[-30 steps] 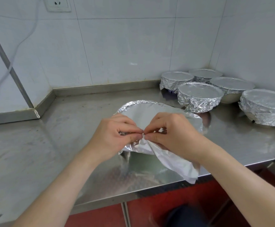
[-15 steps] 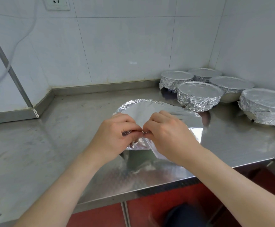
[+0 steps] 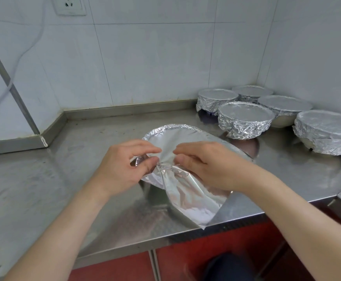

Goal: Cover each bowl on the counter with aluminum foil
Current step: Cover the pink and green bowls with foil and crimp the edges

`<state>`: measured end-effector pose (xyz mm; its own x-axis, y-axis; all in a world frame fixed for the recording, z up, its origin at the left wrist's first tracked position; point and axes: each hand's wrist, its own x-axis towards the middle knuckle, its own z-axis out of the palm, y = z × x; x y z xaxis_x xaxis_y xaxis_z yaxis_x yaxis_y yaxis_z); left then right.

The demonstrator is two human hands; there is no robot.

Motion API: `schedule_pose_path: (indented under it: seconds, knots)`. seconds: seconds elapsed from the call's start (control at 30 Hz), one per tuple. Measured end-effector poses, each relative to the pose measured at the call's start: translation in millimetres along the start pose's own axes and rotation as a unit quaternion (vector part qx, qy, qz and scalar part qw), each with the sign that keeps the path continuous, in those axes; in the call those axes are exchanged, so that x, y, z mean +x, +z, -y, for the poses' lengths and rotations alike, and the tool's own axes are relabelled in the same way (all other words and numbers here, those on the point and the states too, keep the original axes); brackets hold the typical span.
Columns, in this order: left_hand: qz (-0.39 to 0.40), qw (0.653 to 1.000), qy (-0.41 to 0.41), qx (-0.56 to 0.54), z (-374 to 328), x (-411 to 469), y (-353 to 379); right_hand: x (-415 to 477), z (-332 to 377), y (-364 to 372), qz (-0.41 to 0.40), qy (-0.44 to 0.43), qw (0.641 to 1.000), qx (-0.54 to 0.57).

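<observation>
Item: bowl (image 3: 155,196), under both hands, on steel desk (image 3: 43,179); foil (image 3: 177,136) already crimped along the rim beyond the fingertips. Left hand (image 3: 123,165) and right hand (image 3: 208,167) each pinch a gather of foil at the near rim. Handling advice: draw the pleat taut and press it down under the lip, working sideways, gently, since foil probably tears. Five covered bowls (image 3: 244,120) stand beyond the right hand. Change: fingertips touching half a second ago are now slightly parted; loose flap hangs lower.

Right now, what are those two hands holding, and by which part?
The left hand and right hand both pinch the crinkled silver aluminum foil sheet at its bunched near edge, side by side.
</observation>
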<state>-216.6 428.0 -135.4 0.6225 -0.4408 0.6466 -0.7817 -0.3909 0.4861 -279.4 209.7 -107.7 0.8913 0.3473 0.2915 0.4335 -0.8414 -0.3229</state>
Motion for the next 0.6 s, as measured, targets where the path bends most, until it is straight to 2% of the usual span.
schedule_pose_path:
  seconds: [0.1, 0.2, 0.27, 0.37, 0.43, 0.5, 0.6]
  knots:
    - [0.043, 0.999, 0.018, 0.004, -8, 4, 2, -3, -6, -4, 0.051, -0.007, 0.998, -0.031]
    - [0.110, 0.990, 0.047, 0.078, -9, 5, 12, -4, -3, -2, 0.105, 0.013, 0.992, -0.072]
    - [0.135, 0.983, 0.053, 0.116, -7, 5, 15, -4, 0, -4, 0.122, 0.018, 0.990, -0.075]
    - [0.148, 0.982, 0.063, 0.103, -7, 8, 13, -2, -5, -5, 0.129, -0.003, 0.989, -0.072]
    - [0.132, 0.987, 0.060, 0.071, -8, 10, 12, -2, -9, -5, 0.091, -0.008, 0.995, -0.030]
    - [0.088, 0.995, 0.038, 0.024, -11, 9, 11, -3, -11, -5, 0.020, -0.019, 1.000, 0.013]
    - [0.046, 0.998, 0.033, 0.001, -16, 6, 11, -4, -8, -2, -0.043, -0.057, 0.997, 0.005]
